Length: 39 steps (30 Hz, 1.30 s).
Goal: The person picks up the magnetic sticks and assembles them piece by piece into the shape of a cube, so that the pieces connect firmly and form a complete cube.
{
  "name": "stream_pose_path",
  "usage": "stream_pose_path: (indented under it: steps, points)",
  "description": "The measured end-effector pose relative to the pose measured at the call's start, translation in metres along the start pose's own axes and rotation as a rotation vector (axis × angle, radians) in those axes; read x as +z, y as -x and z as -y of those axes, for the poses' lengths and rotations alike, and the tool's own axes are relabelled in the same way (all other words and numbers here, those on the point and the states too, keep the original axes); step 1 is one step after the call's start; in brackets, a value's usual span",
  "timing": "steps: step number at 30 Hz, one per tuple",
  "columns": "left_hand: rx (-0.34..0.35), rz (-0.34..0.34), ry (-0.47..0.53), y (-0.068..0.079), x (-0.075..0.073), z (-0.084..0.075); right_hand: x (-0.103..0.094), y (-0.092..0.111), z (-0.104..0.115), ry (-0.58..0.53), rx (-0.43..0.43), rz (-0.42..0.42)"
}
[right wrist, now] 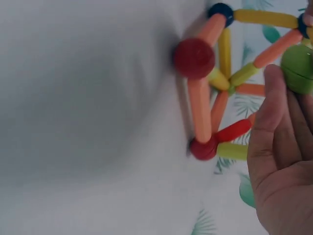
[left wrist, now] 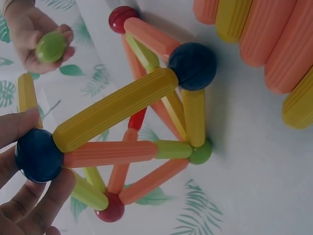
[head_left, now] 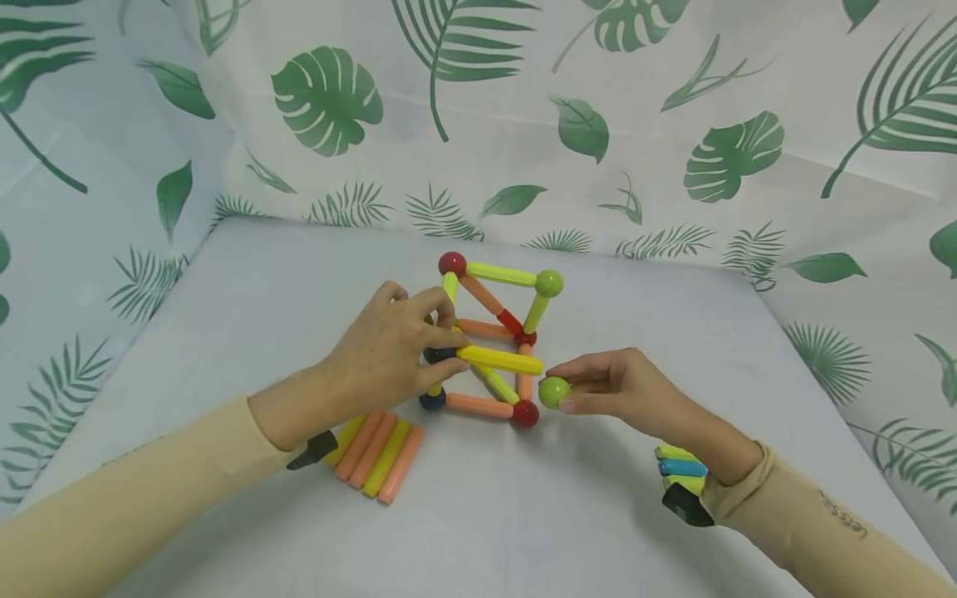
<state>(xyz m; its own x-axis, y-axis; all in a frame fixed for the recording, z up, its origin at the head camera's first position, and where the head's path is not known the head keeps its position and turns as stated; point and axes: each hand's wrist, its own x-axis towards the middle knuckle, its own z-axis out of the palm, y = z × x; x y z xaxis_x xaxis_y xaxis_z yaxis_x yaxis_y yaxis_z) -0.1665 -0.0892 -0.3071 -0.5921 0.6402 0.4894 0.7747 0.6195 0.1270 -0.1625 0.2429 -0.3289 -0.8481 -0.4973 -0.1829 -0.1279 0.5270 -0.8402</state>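
Observation:
A frame of ribbed rods and balls stands on the white table, with a red ball [head_left: 526, 414] at its near right corner and a green ball [head_left: 549, 283] at the upper back. My left hand [head_left: 389, 353] grips a dark blue ball [left wrist: 39, 155] at the frame's upper front corner. From that ball a yellow rod [head_left: 499, 360] sticks out to the right, its far end free. Close to this end, my right hand [head_left: 635, 389] pinches a loose green ball [head_left: 554, 392] between thumb and fingers. A small gap separates ball and rod in the head view.
Several salmon and yellow rods [head_left: 381, 455] lie side by side at the front left, beneath my left forearm. Green and blue rods [head_left: 682, 468] lie partly hidden by my right wrist. Leaf-printed cloth [head_left: 478, 124] hangs behind the table.

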Motion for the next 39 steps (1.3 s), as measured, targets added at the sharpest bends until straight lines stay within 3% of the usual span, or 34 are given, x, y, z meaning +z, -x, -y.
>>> stream_pose_path:
  steps: [6, 14, 19, 22, 27, 30, 35, 39]
  points:
    - [0.003, -0.002, 0.01, -0.001, 0.001, -0.001, -0.002, 0.005, 0.007, -0.198, 0.034, -0.023]
    - [0.008, -0.032, 0.021, 0.0, 0.003, -0.001, 0.001, 0.006, 0.012, -0.312, 0.003, -0.035]
    - [0.014, -0.057, 0.033, 0.001, 0.006, -0.001, 0.001, 0.005, 0.01, -0.328, -0.002, -0.016]
    - [0.018, -0.068, 0.033, 0.001, 0.007, 0.0, 0.007, 0.001, 0.001, -0.15, -0.029, -0.014]
    - [0.023, -0.072, 0.036, 0.001, 0.008, -0.001, 0.037, -0.007, -0.013, 0.476, -0.203, -0.065]
    - [0.026, -0.077, 0.035, 0.001, 0.009, -0.001, 0.054, -0.014, -0.015, 0.73, -0.337, -0.108]
    - [0.023, -0.082, 0.034, -0.003, 0.011, -0.001, 0.061, -0.023, -0.019, 0.907, -0.483, -0.23]
    - [0.016, -0.076, 0.024, -0.009, 0.013, -0.001, 0.056, -0.027, -0.021, 0.971, -0.46, -0.281]
